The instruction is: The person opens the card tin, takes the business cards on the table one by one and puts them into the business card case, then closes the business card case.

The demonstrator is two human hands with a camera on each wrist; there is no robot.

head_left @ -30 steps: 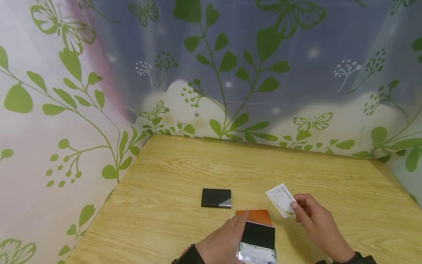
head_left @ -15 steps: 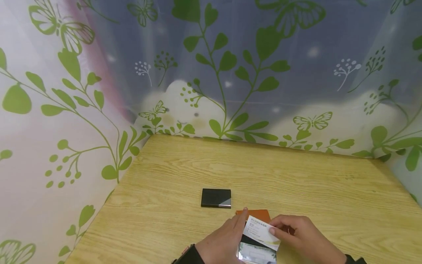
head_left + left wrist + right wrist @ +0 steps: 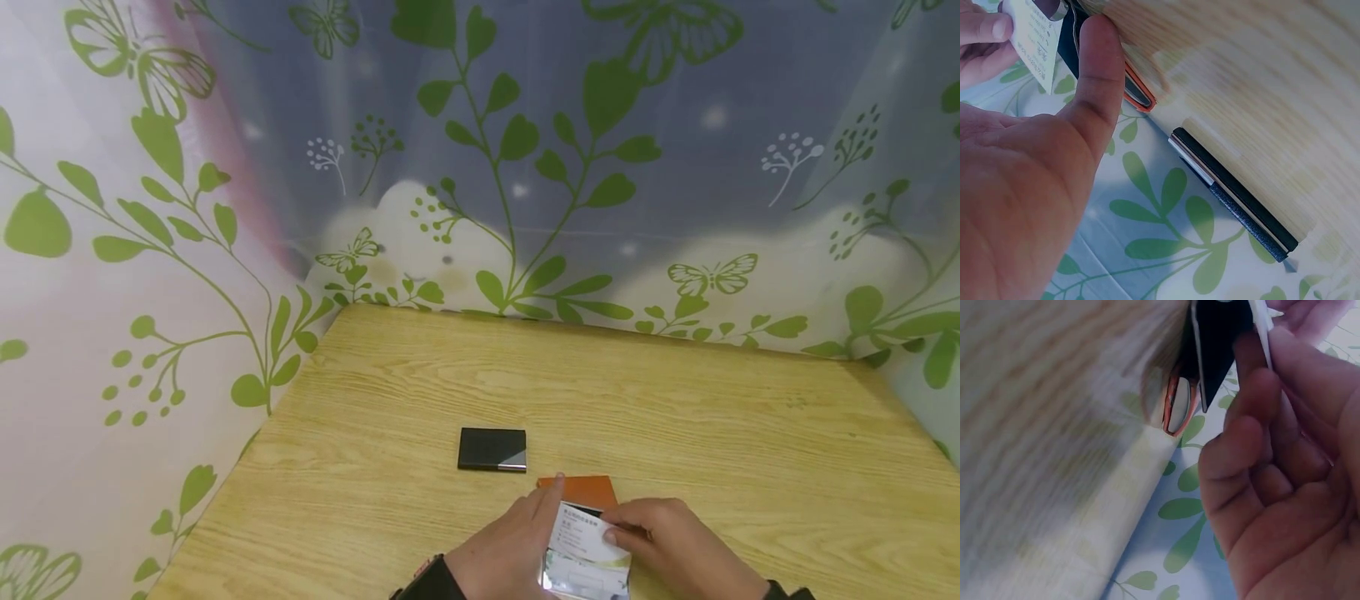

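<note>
An open orange card case [image 3: 579, 490] lies at the table's near edge, its dark inside and shiny base [image 3: 585, 579] facing up. My left hand [image 3: 536, 525] grips its left side, thumb along the orange edge [image 3: 1138, 90]. My right hand [image 3: 611, 529] pinches a white printed business card [image 3: 581, 533] and holds it over the open case, touching it. In the left wrist view the card [image 3: 1035, 44] shows beside my thumb. The right wrist view shows the card's edge [image 3: 1262, 325] against the case's black inner panel [image 3: 1219, 337].
A closed black card case [image 3: 492, 450] with a silver corner lies on the wooden table [image 3: 675, 400] just beyond my hands; it is also in the left wrist view [image 3: 1235, 194]. Leaf-patterned sheeting [image 3: 150, 250] walls the table on the left, back and right.
My right hand carried the card from the right of the case leftward and down onto the open case. The left hand and both cases stayed put.
</note>
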